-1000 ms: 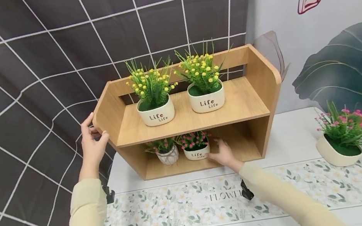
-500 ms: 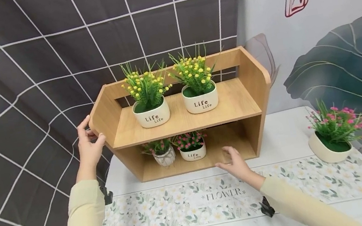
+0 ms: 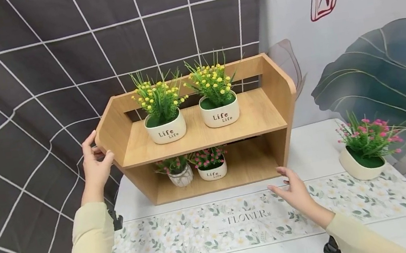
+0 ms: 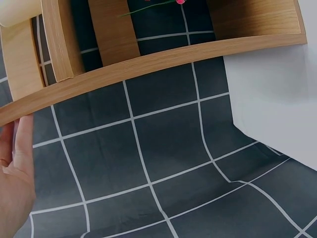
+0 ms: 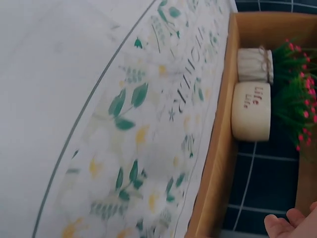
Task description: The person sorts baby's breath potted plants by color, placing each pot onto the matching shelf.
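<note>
Right hand (image 3: 295,187) withdrawn from shelf (image 3: 204,137), left hand (image 3: 95,166) grip on its end

A shelf (image 3: 204,135) stands on the counter (image 3: 320,148). Two pots (image 3: 165,127) sit on its upper board, two pots (image 3: 213,171) inside below. Another pot (image 3: 356,165) stands well apart to its right.

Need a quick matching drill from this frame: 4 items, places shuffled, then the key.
Items:
1. yellow-flower pots
2. pink-flower pot with "Life"
3. lone pink-flower pot
4. left hand

Places:
A. on the table right of the shelf unit
B. lower shelf
C. at the unit's left side panel
D. upper shelf

Pairs: 1-D, 2-B, 3-A, 4-C
</note>
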The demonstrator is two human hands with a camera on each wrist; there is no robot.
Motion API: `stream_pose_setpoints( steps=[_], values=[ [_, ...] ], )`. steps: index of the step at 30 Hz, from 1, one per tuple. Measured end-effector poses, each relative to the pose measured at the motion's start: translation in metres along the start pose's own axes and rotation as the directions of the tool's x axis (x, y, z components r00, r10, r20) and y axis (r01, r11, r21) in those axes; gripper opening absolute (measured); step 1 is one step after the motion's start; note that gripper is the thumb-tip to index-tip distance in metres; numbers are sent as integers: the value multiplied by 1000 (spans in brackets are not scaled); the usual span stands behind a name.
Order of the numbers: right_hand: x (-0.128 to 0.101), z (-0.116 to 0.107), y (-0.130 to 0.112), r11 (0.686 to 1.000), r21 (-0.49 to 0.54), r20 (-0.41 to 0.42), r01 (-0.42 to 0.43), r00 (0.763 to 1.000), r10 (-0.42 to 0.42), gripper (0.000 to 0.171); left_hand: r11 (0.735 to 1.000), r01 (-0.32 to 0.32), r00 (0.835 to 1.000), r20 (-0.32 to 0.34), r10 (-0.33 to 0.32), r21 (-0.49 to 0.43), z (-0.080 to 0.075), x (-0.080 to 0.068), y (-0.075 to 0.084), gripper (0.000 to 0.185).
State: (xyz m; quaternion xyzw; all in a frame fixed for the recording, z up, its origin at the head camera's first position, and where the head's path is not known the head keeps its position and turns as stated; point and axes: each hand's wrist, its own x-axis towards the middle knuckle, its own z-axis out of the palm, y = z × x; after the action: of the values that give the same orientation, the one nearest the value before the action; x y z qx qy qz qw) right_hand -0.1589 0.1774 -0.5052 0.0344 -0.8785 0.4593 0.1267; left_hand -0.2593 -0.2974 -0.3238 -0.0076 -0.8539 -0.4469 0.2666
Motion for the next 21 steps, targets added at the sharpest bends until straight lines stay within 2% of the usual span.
stream_pose_setpoints(
  steps=[8,13,17,21],
  values=[
    [-11,-33,7,999,-52,-94,-13,996,8,61,1000,-6,1000,-2,6,-5,-1,-1,1,68],
    [-14,-53,16,996,-66,-175,-67,983,55,62,1000,-9,1000,-2,9,-6,-1,-1,2,68],
    [-17,-69,28,986,-73,-249,-148,960,126,64,1000,-8,1000,-1,8,-10,0,-1,1,68],
    [-20,-84,44,962,-88,-318,-258,923,218,66,1000,-3,1000,2,3,-11,0,0,-1,69]
  ],
)
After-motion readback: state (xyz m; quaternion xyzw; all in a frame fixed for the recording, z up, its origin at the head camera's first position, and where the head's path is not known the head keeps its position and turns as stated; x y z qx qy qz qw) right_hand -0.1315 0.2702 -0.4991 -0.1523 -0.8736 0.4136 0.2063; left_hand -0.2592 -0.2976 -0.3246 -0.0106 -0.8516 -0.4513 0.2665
